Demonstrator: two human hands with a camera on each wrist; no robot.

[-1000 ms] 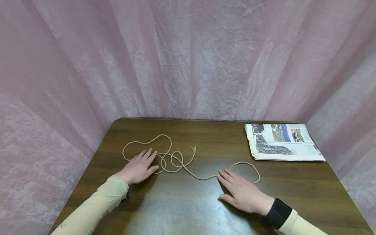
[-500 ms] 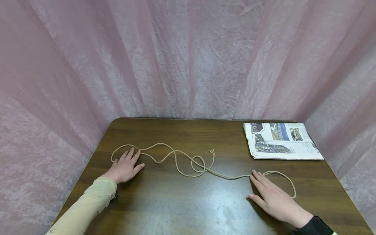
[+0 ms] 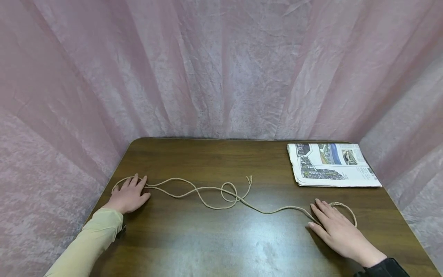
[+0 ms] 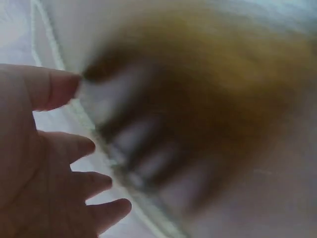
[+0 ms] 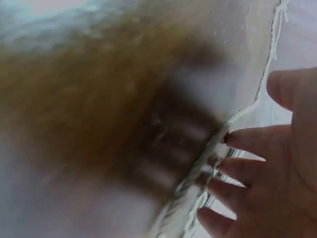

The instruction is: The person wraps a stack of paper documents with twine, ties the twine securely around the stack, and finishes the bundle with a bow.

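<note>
A beige rope (image 3: 212,208) lies across the brown table in loose curves, with a small loop right of the middle and a frayed end (image 3: 249,178) pointing up. At the left, my left hand (image 3: 126,197) rests palm down with spread fingers over the rope's left bend. My right hand (image 3: 340,231) lies flat on the right side, fingers straight over the rope, whose curved right end shows beyond the knuckles. In the left wrist view the rope (image 4: 115,168) runs by the fingertips; in the right wrist view two rope strands (image 5: 184,186) pass beside the fingers.
A folded newspaper (image 3: 333,165) lies at the table's back right. Behind the table (image 3: 207,246) hangs a pink velvet curtain (image 3: 221,69), close along its back edge and sides.
My left hand has slid left and my right hand has slid right and slightly toward me. Between them the rope has spread out, its tangled loops lengthening into looser, flatter curves.
</note>
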